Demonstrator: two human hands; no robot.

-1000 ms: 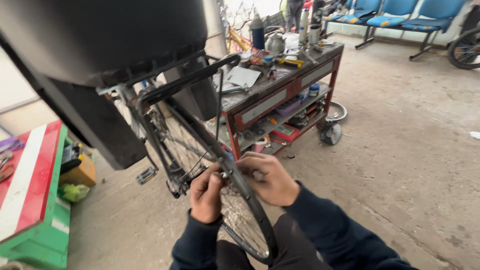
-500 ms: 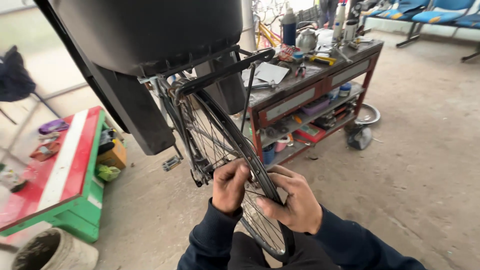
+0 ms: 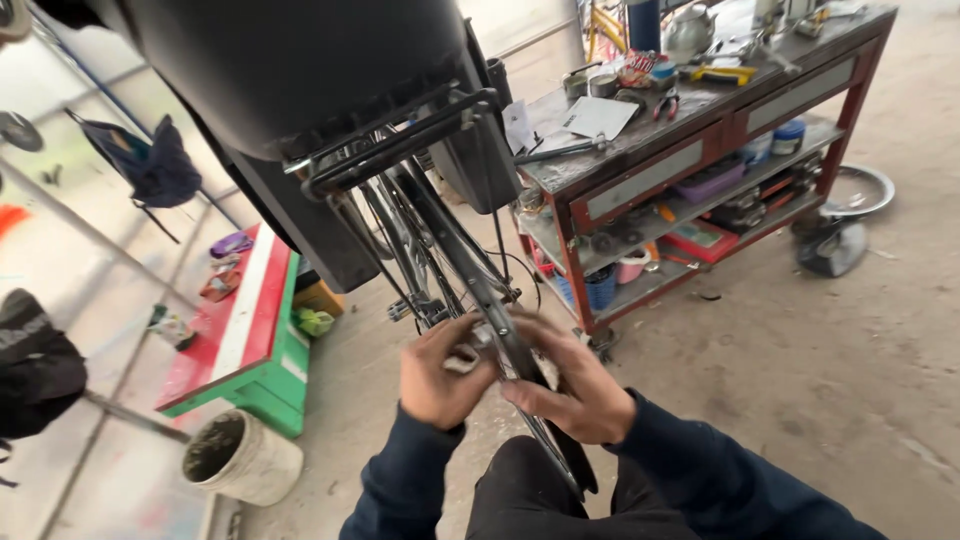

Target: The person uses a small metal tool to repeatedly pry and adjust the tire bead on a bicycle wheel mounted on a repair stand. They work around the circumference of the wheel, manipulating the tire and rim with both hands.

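A black bicycle's rear wheel [image 3: 440, 270] with its dark mudguard [image 3: 505, 340] stands in front of me, under a black rear rack [image 3: 400, 145] and big black panniers [image 3: 290, 60]. My left hand [image 3: 440, 375] grips the left side of the mudguard and pinches a small whitish piece there. On the right side my right hand [image 3: 570, 395] wraps around the mudguard and rim. Both hands touch each other across the wheel. My dark trousers show just below them.
A red metal tool cart [image 3: 690, 150] with tools, papers and a kettle stands to the right. A loose wheel rim [image 3: 860, 190] lies beyond it. At left are a red, white and green bench [image 3: 255, 330] and a white bucket [image 3: 240, 460].
The view has swung left and closer. My hands stay on the mudguard at the same spot, now pressed closer together around it.
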